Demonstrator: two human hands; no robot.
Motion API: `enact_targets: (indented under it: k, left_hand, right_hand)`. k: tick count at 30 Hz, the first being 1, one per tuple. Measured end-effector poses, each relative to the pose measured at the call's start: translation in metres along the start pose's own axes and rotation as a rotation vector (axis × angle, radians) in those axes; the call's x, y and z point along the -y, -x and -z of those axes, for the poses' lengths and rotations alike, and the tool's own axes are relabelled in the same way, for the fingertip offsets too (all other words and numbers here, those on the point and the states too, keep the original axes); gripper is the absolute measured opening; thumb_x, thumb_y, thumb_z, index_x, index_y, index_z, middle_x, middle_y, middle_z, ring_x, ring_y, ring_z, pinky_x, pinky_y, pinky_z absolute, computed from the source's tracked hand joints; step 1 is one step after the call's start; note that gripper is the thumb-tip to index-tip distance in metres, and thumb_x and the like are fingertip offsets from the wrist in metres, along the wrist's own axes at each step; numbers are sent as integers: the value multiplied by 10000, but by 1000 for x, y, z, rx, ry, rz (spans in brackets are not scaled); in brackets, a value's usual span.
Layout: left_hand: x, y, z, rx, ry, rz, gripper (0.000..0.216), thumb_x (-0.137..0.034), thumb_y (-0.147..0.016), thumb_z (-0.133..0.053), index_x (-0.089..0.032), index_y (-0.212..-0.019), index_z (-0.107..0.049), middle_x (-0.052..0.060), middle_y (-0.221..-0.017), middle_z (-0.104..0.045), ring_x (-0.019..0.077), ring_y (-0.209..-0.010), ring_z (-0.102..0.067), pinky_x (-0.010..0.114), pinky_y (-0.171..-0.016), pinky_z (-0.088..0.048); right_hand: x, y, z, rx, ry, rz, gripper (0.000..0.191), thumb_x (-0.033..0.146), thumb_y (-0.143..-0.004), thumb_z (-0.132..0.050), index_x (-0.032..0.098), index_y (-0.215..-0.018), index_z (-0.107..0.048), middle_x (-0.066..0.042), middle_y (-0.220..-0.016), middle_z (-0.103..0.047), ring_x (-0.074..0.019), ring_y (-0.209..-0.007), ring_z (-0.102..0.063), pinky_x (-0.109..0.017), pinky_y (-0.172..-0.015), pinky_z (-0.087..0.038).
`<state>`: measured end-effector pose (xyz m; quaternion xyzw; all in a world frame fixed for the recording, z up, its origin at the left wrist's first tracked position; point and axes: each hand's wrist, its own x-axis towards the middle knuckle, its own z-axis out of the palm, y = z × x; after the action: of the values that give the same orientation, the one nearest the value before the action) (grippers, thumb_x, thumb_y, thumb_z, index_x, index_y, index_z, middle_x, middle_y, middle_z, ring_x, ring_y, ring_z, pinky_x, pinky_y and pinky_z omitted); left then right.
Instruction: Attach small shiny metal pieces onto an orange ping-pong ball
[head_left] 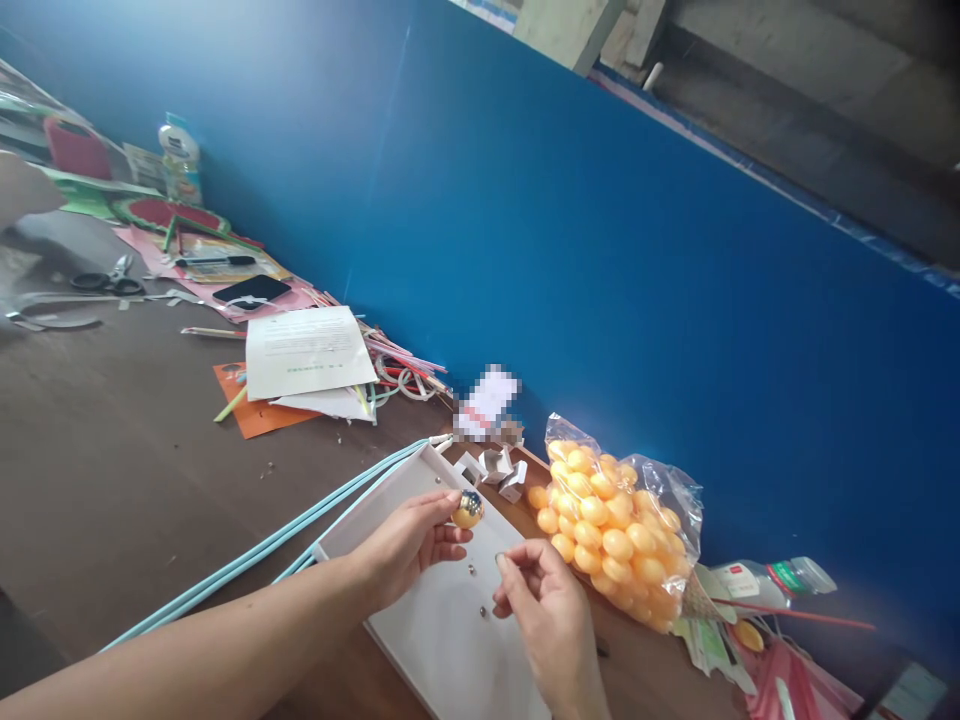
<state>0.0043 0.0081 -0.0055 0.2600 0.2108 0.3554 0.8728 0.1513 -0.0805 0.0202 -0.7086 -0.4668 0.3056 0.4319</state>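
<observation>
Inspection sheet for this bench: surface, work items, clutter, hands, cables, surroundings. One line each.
Surface: brown tabletop, a few small scraps on it.
Work items: shiny gold ball in the left hand; white tray below, small metallic beads in it.
Clutter: bag of orange balls beside the tray; printed sheet and scissors farther left.
Hands: left grips the gold ball; right hand above the tray, half closed, whether holding anything cannot be told.
Cables: no power cable identifiable; light-blue cords run beside the tray.
Surroundings: blue partition behind the table.
</observation>
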Motion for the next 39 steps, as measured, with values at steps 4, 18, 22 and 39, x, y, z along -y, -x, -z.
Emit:
enact_targets:
  k: [4, 18, 22, 39]
  left_hand:
    - [2, 3, -2, 43, -12, 28, 310, -323, -801, -560, -164, -1066, -578, 97, -938, -619, 133, -704, -595, 254, -629, -496]
    - [0, 7, -6, 137, 29, 94, 347, -308, -801, -569, -151, -1111, -565, 98, -983, -618, 126, -744, -592, 256, -738, -478]
    - [-2, 6, -5, 135, 41, 102, 362, -314, -803, -563, -143, -1123, -551, 122, -1026, -615, 123, -743, -593, 254, -738, -479]
    - [4, 5, -3, 136, -6, 141, 374, -333, -796, -571, -147, -1121, -549, 129, -1042, -616, 116, -728, -594, 235, -693, -483]
  right_hand:
    - [13, 18, 1, -60, -180, 19, 247, 418, -717, -636, 196, -770, -541, 51, -520, -557, -106, -450, -542, -223, -485, -462]
    - [19, 28, -6, -122, -181, 5, 249, 434, -778, -565, 185, -774, -555, 6, -587, -614, -150, -564, -594, -284, -601, -497]
    - [-9, 28, 12, -121, -121, -66, 268, 457, -759, -576, 191, -752, -544, 25, -549, -580, -142, -545, -563, -268, -587, -468]
    - [-11, 8, 34, -132, 67, 2, 245, 456, -781, -547, 213, -804, -533, 44, -568, -550, -141, -576, -544, -247, -613, -431]
